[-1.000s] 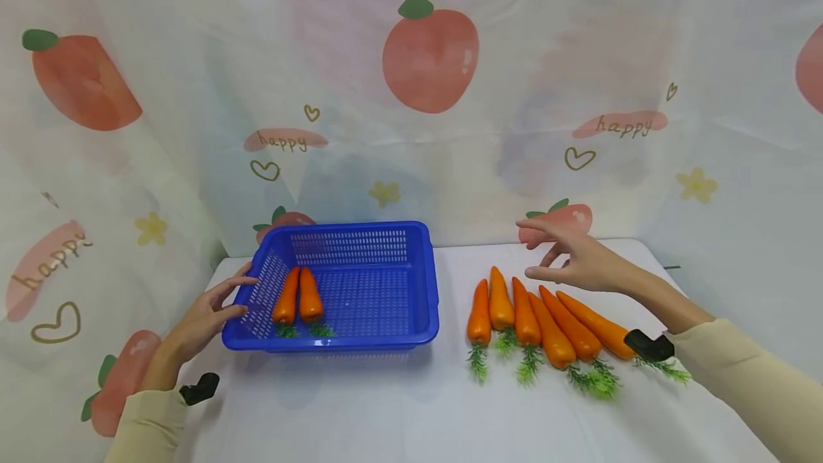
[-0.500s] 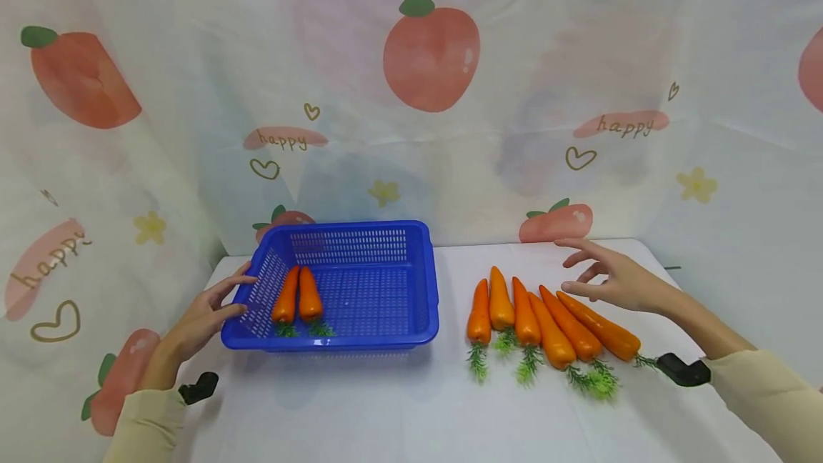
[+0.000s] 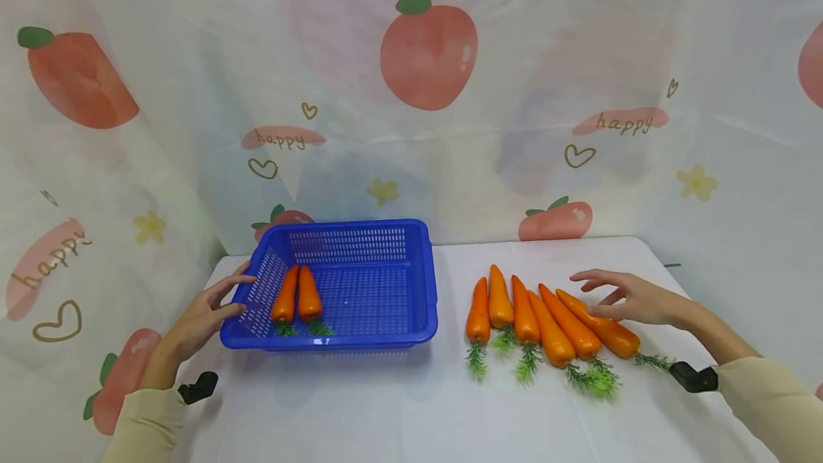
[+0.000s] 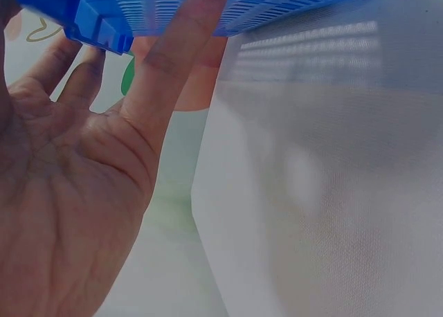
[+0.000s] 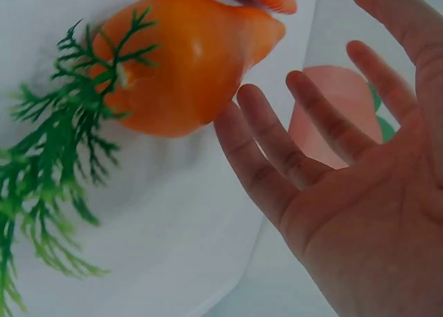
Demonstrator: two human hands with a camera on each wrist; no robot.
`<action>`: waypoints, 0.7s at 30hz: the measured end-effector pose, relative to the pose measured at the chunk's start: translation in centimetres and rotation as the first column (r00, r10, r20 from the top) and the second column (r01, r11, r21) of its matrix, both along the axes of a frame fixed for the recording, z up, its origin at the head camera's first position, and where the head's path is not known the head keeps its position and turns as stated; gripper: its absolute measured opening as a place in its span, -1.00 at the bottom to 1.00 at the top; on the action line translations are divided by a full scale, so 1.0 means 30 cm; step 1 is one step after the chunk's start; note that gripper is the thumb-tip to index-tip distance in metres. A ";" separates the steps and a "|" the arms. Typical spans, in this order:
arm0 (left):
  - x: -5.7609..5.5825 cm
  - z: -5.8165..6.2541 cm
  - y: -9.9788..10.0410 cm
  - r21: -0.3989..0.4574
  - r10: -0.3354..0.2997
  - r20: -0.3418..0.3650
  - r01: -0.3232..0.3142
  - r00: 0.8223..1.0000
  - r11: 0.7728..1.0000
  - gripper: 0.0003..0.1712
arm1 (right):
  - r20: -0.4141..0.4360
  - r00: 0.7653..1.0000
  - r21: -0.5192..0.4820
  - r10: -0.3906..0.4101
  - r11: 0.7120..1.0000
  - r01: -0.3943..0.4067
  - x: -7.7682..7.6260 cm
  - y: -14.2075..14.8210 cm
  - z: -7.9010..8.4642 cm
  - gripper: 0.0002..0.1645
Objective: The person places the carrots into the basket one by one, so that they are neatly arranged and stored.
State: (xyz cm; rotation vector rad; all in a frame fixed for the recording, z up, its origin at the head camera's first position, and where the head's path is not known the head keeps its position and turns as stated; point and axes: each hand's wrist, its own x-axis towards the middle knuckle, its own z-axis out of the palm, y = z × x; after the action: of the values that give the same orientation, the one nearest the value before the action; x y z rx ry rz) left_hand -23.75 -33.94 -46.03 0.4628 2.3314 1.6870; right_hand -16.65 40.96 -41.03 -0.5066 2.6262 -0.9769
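A blue plastic basket (image 3: 331, 342) stands on the left side of the table, with two orange carrots (image 3: 309, 296) lying in its left part. My left hand (image 3: 201, 316) rests at the basket's left rim, thumb and fingers spread and fairly straight; the left wrist view has the thumb (image 4: 169, 61) against the slotted side. Several carrots (image 3: 524, 313) with green leafy tops lie in a fanned row on the right. Above the rightmost carrot (image 3: 611, 333) hovers my right hand (image 3: 639, 300), fingers apart and holding nothing. Whether its fingertips touch that carrot (image 5: 180, 61) cannot be told.
A white cloth covers the table (image 3: 398, 406). Right behind it hangs a printed curtain (image 3: 450, 163), which also runs along both sides. Black wrist cameras (image 3: 694, 377) sit at both sleeves.
My right hand has moved right and down, from above the middle of the carrot row to the rightmost carrot. The left hand and the basket stay in place.
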 end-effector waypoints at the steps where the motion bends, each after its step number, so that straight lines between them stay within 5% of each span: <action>1: 0.000 0.000 0.000 0.002 0.000 0.000 0.000 1.000 1.000 -0.38 | 0.024 1.000 0.001 0.003 1.000 -0.003 -0.002 0.008 -0.006 -0.26; 9: 0.001 0.001 0.001 -0.008 0.002 -0.001 -0.002 1.000 1.000 -0.38 | 0.218 0.975 -0.031 0.043 0.999 -0.037 -0.009 0.052 -0.033 -0.26; 21: 0.000 -0.002 -0.003 0.006 -0.013 -0.002 0.013 1.000 1.000 -0.39 | 0.268 0.963 -0.008 0.023 1.000 -0.022 -0.007 0.061 -0.049 -0.27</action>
State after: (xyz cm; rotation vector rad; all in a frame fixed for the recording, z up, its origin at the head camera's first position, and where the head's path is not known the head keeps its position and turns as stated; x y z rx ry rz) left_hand -23.74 -34.04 -46.09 0.4798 2.3206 1.6894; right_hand -16.87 42.80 -42.50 -0.3746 2.3723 -0.9712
